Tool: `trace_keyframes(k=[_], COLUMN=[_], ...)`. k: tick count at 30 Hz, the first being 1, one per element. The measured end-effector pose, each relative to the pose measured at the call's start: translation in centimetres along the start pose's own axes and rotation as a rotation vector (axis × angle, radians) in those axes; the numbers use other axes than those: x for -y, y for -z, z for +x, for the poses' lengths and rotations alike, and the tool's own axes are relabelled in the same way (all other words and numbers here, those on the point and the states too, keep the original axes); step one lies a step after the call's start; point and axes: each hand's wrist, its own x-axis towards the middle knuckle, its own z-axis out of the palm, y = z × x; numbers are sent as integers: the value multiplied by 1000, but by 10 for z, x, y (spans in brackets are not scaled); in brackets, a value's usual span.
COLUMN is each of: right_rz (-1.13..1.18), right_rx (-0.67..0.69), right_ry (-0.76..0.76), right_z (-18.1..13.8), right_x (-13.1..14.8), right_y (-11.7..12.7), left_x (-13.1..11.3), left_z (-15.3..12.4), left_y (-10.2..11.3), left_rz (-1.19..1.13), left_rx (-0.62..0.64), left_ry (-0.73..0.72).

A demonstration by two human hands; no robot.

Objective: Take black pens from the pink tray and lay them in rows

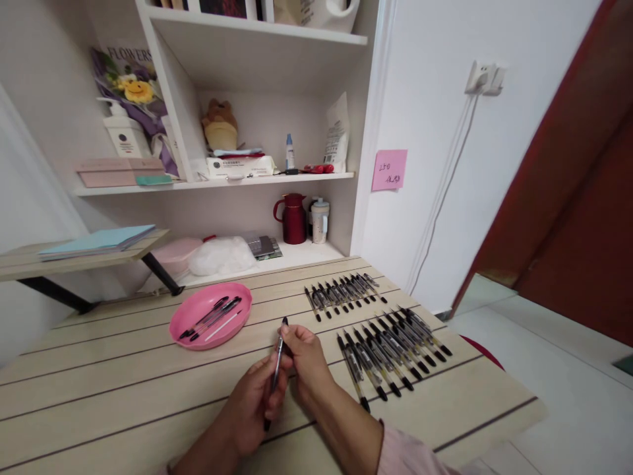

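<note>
Between my two hands is a pen with a dark tip and a dark lower end, held tilted above the table. My left hand is closed round its lower barrel. The fingers of my right hand pinch it near the upper end. To the left lies a pink plate holding several pens and a thin white stick. On the right, pens lie side by side in two rows: a far row and a nearer row.
A white shelf unit stands behind the wood-plank table, with a red jug and a cup on its lowest board. At the left, a small raised stand carries blue papers. A pink note sticks to the wall.
</note>
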Motion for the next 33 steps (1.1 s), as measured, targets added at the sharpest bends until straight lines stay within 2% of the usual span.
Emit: trace_keyframes(k=[3, 7, 10, 13, 17, 22, 27, 33], right_rz=[110, 2, -109, -80, 99, 249, 242, 208], right_rx=[69, -71, -131, -72, -3, 73, 49, -96], right_ry=[-51, 36, 51, -13, -41, -76, -103, 5], right_z=[-1, 2, 3, 2, -1, -4, -2, 6], right_x=[0, -7, -11, -7, 3, 5, 4, 9], right_y=[-1, 0, 2, 3, 1, -1, 1, 7], left_x=[-3, 2, 6, 4, -6, -7, -1, -3], left_z=[-2, 0, 2, 2, 0, -2, -2, -3], left_y=[-1, -3, -4, -1, 4, 5, -1, 2], left_rz=[-28, 97, 155, 74, -98, -158, -63, -1], left_rx=[60, -26, -68, -29, 108, 171, 74, 157], left_ry=[48, -105, -139, -72, 56, 59, -40, 40])
